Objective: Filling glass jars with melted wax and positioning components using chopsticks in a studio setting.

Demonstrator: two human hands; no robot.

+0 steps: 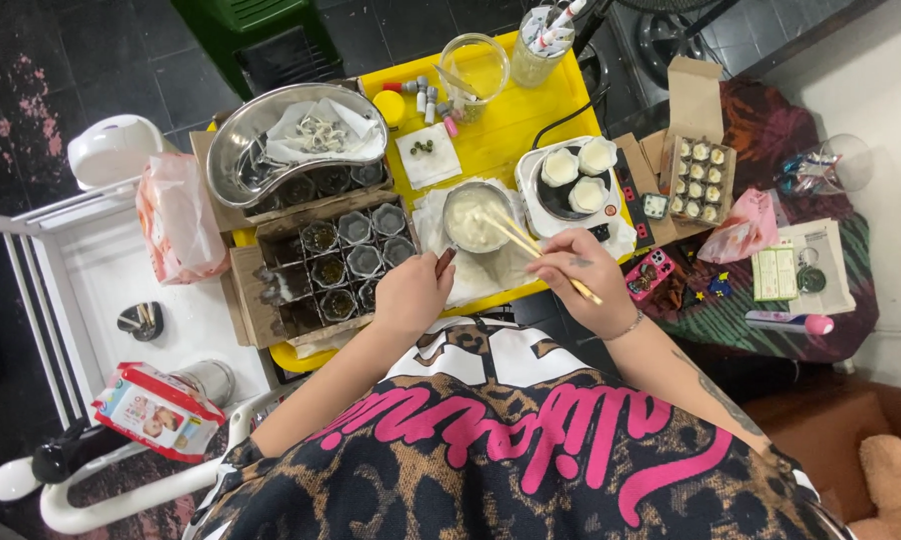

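My right hand (583, 276) holds a pair of wooden chopsticks (516, 236) whose tips dip into a small metal pot (474, 217) of pale, creamy liquid. My left hand (413, 296) is closed on the pot's dark handle (445, 262). The pot sits on a white cloth on a yellow table (501, 125). Left of the pot is a cardboard box (323, 262) with several small glass jars in its cells.
A white electric hotplate (571, 185) carries three white pieces. A metal kidney dish (296, 135), small bottles, a glass bowl (474, 65) and a jar of sticks stand at the back. An open box of small candles (698, 178) lies right, a white cart (111, 290) left.
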